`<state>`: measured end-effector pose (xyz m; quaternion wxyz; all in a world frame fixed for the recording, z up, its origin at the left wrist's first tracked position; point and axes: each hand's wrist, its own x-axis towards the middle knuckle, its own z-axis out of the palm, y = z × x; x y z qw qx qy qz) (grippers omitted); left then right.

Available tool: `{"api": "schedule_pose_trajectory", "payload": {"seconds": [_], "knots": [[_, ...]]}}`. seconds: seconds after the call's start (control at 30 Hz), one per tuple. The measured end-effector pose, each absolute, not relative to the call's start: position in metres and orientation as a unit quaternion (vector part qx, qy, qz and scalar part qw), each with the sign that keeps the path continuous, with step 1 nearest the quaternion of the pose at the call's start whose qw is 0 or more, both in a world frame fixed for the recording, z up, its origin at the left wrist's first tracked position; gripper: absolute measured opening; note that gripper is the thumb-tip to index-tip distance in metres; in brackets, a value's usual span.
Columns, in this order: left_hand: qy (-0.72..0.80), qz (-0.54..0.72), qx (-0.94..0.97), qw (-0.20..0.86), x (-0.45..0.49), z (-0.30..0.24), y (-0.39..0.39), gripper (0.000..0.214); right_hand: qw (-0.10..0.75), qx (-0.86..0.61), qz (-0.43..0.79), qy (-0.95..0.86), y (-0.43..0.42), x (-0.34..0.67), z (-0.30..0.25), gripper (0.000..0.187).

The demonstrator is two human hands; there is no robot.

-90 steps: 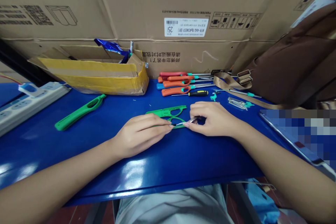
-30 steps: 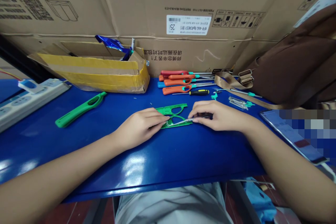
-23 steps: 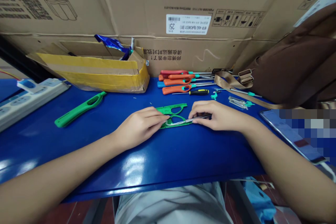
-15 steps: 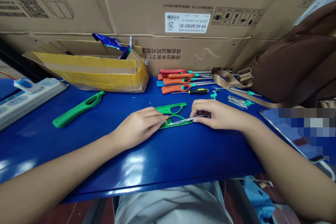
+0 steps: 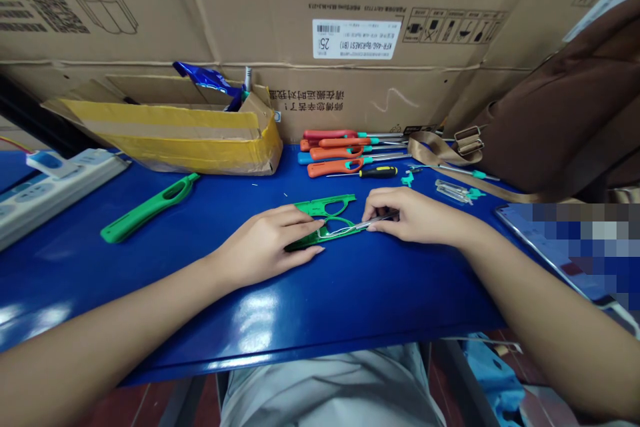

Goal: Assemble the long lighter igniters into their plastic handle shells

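Two green halves of a stick lighter's casing lie side by side on the blue table, their inner sides showing. My left hand (image 5: pixel 270 237) grips the left end of the nearer casing half (image 5: pixel 340 233), fingers over it and thumb along its near edge. A thin white wire (image 5: pixel 333 234) runs inside that half beside the finger loop. My right hand (image 5: pixel 395 217) pinches a thin metal tube (image 5: pixel 373 221) at the half's right end, where the wire meets it. The farther casing half (image 5: pixel 325 204) is partly hidden under my left fingers.
Several stick lighters (image 5: pixel 333 153) and a screwdriver (image 5: pixel 379 173) lie at the back. Left are a green casing piece (image 5: pixel 150 208), a power strip (image 5: pixel 60 190) and a taped carton (image 5: pixel 200 147). Right are small clear parts (image 5: pixel 453 191), a phone (image 5: pixel 550 253) and a brown bag (image 5: pixel 550 107).
My left thumb has moved away from the index finger to the near edge of the casing. My right hand stays at the metal tube, almost unmoved.
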<state>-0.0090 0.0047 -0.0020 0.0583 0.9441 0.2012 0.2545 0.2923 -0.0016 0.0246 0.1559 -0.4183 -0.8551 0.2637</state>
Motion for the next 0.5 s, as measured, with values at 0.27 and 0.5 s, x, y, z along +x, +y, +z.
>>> {"api": "schedule_pose_trajectory", "payload": {"seconds": [0.27, 0.5], "knots": [[0.198, 0.264, 0.942, 0.060, -0.0096, -0.0059, 0.0085, 0.028, 0.152, -0.406, 0.262, -0.862, -0.0025, 0.2925, 0.0229, 0.011], [0.201, 0.264, 0.942, 0.058, -0.0100, -0.0065, 0.0069, 0.028, 0.143, -0.404, 0.254, -0.867, -0.0040, 0.2925, 0.0267, 0.020]]}}
